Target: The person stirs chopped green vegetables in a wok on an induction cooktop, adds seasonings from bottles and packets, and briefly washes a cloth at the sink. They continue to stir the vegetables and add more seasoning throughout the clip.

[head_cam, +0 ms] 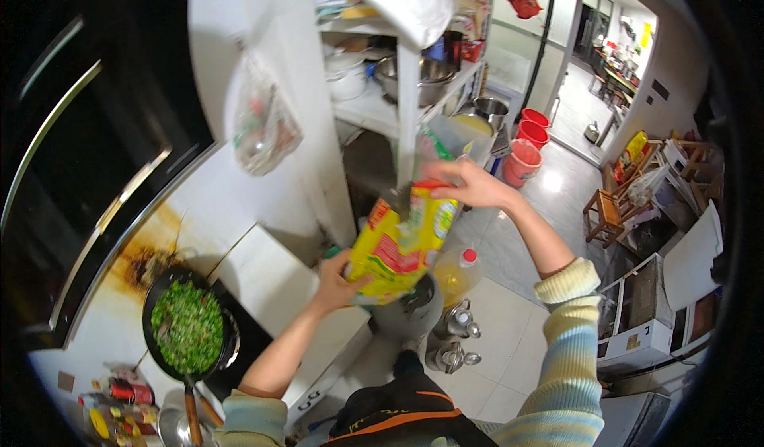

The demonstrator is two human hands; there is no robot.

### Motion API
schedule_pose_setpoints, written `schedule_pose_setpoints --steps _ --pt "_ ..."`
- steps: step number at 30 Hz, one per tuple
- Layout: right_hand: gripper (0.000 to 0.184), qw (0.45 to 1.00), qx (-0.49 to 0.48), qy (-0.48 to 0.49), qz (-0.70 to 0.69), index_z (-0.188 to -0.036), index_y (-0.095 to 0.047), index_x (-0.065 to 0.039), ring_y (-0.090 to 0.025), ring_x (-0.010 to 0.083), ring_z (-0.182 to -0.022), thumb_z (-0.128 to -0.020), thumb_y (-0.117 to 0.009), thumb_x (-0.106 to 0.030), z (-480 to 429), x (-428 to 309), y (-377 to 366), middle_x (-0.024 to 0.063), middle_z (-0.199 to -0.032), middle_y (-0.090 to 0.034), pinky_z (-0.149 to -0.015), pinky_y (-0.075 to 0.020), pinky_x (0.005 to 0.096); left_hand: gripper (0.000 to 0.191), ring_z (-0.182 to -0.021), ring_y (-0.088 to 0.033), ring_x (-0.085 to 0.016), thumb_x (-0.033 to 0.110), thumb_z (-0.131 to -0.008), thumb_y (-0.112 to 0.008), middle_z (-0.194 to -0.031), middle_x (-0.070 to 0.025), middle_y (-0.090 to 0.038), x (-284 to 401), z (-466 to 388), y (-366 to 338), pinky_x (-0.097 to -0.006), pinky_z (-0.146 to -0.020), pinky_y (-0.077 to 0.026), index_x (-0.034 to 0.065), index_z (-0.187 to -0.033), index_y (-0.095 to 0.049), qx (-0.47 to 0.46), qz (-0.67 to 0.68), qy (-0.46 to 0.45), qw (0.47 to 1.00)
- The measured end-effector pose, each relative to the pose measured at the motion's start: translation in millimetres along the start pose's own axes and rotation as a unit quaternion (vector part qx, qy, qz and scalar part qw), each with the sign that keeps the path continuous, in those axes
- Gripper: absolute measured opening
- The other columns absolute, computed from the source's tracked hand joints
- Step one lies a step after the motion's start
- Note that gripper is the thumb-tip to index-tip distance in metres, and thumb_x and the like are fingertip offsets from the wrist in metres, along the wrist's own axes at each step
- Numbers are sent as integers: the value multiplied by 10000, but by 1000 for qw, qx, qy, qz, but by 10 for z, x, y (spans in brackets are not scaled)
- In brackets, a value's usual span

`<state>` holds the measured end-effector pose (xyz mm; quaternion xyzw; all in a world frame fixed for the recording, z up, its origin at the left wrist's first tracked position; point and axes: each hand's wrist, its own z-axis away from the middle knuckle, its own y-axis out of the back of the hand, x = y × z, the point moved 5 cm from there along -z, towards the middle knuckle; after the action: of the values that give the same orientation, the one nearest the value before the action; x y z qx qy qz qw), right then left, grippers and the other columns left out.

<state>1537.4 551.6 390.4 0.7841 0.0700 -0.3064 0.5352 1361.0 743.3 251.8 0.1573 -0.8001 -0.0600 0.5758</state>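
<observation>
A yellow plastic bag with red and green printing (397, 247) is held tilted in front of me, its top gaping. My left hand (337, 283) grips its lower left side. At the upper right corner my right hand (477, 184) pinches the red-edged rim, its fingers blurred by motion. What the bag contains cannot be made out. Below the bag, on the floor, is a grey bin (412, 316), partly covered by it. To the left, a black wok (149, 322) of chopped green vegetables sits on the stove, with a wooden-handled utensil (191, 414) in it.
White shelves (370, 116) with pots stand ahead. An oil jug with a red cap (456, 274) and metal kettles (456, 322) are on the floor beside the bin. Red buckets (522, 163) stand farther off. Seasoning bottles (122, 420) crowd the counter's near left; a wooden stool (603, 214) is right.
</observation>
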Motion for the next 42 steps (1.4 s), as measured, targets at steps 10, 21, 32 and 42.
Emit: schedule_pose_setpoints --steps 10,21,32,42 --pt "271 956 209 -201 55 -647 -522 28 -439 200 -456 -830 -603 -154 1782 1312 1353 128 -553 -493 -466 -361 323 255 -696 -464 -76 127 -799 -617 -754 -74 -567 -414 -1796 -2289 -255 -644 -419 -26 -995 -562 -256 129 1 958" --pt "304 822 314 -277 386 -556 -452 13 -457 365 -478 -805 -585 -99 2508 2094 1971 187 -524 -451 -457 -348 411 263 -739 -644 -315 185 -726 -531 -753 -199 -641 -1112 -4302 -2860 -382 -647 -514 -28 -825 -650 -188 -345 56 918" --pt "352 786 475 -327 223 -593 -490 68 -328 310 -394 -842 -574 -165 2170 2889 2525 227 -499 -393 -426 -299 381 447 -841 -603 -392 366 -773 -521 -919 -303 -589 -1892 -5019 -3191 -439 -768 -468 -39 -931 -626 -207 -291 92 930" --pt "368 807 528 -243 106 -631 -529 66 -411 264 -436 -847 -563 -230 721 2997 2793 228 -525 -455 -481 -361 391 544 -599 -565 -340 422 -869 -452 -601 -250 -528 1030 -4361 -1897 -436 -590 -418 -66 -682 -604 -149 -292 -41 944"
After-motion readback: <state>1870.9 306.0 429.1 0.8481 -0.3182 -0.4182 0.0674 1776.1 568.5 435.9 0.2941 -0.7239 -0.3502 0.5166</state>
